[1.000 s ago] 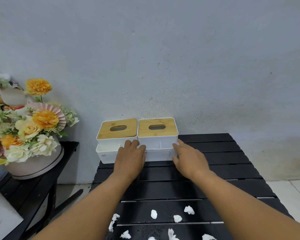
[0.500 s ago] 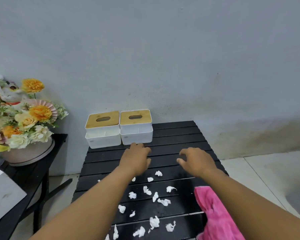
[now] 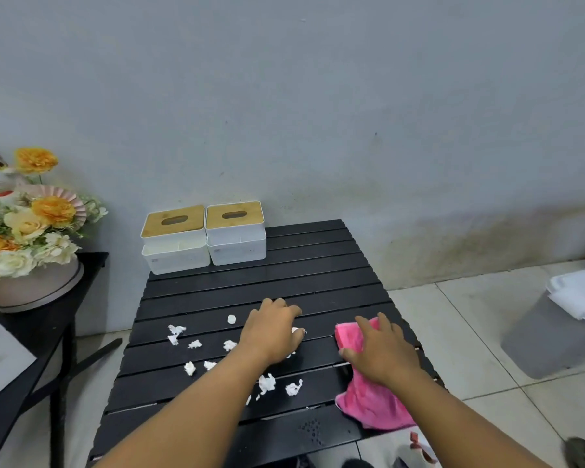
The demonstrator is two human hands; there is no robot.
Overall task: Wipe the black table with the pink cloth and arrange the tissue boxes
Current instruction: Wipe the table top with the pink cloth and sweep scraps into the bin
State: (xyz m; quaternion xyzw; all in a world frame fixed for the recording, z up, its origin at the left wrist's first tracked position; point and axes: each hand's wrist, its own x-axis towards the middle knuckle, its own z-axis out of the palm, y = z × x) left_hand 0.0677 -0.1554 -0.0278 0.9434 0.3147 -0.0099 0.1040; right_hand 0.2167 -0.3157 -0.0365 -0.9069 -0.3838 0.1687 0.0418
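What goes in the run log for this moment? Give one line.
left hand: over tissue scraps, grip unclear | right hand: flat on pink cloth | tissue boxes: side by side, back-left corner of black table

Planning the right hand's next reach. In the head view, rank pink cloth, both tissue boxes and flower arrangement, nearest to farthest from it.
1. pink cloth, under the right hand, touching.
2. right tissue box, back of the black table.
3. left tissue box, back left corner.
4. flower arrangement, side table, far left.
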